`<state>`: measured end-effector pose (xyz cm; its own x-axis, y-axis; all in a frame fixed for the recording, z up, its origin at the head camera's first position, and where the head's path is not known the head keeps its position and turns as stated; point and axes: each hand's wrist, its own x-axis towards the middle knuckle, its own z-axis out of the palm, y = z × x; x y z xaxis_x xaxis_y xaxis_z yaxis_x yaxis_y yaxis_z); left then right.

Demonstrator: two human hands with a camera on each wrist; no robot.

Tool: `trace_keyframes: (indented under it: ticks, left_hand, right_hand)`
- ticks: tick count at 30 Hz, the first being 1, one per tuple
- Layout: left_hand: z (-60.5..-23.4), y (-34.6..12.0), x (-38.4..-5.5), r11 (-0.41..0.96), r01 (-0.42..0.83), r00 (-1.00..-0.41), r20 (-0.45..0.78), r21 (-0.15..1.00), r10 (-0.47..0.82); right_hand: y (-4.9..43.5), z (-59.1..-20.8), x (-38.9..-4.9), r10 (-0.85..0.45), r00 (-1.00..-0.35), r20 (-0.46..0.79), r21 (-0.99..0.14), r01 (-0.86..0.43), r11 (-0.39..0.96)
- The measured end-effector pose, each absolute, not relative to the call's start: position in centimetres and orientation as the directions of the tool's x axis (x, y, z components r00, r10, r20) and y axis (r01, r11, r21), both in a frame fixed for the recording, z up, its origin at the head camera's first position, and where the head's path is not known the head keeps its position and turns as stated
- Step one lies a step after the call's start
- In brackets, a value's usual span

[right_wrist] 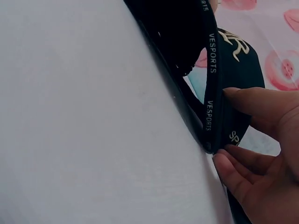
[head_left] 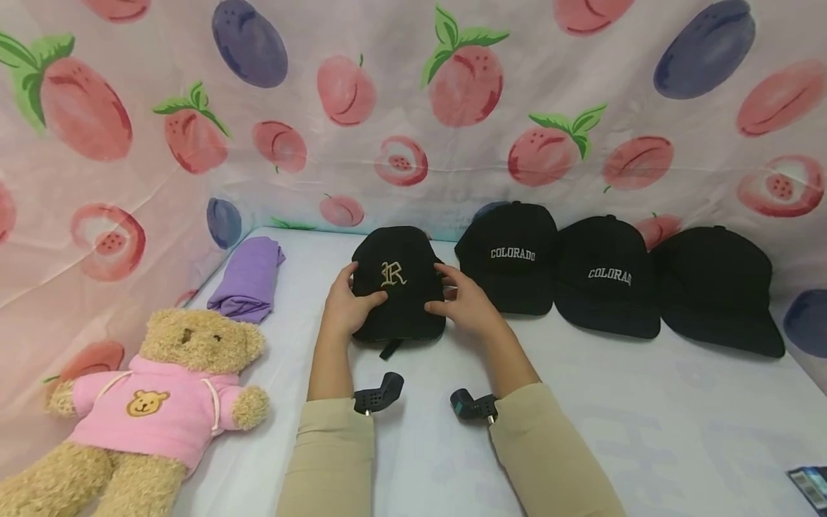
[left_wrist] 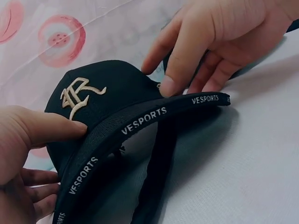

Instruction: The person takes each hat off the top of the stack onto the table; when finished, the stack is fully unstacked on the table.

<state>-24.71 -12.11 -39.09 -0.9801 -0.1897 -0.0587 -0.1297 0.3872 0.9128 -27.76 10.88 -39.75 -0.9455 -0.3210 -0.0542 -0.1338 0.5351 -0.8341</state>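
Note:
A black baseball cap (head_left: 400,316) with a gold letter R stands on the white surface, front toward me. My left hand (head_left: 347,307) grips its left side, thumb across the front and fingers around the side. At the opposite side my right hand (head_left: 470,303) holds it, with its thumb near the brim. In the left wrist view, white VESPORTS lettering runs along the edge of the cap (left_wrist: 117,119), and the hollow underneath shows. Pinching fingers of the right hand (right_wrist: 268,154) appear at the cap's edge in the right wrist view. A black strap (head_left: 390,350) pokes out below the cap.
Right of the held cap, two black COLORADO caps (head_left: 513,276) (head_left: 607,294) and a plain black cap (head_left: 713,287) stand in a row. A folded purple cloth (head_left: 248,276) and a teddy bear (head_left: 145,409) in pink lie at left. Fruit-print fabric (head_left: 400,86) hangs behind.

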Motion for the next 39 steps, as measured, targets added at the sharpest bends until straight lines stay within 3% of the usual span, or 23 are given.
trace_keyframes:
  ticks: [15,39]
  left_hand:
    - [-39.64,-12.34,-24.72,0.353,-0.054,-0.988,0.001,0.934,-0.155]
    - [-39.17,-12.24,-24.84,0.386,-0.039,-0.990,0.017,0.922,-0.140]
  right_hand:
    - [10.92,-39.57,-27.68,-0.332,-0.942,-0.042,-0.867,-0.130,0.480]
    - [10.37,-39.31,-27.54,-0.260,-0.965,-0.030,-0.895,-0.090,0.438]
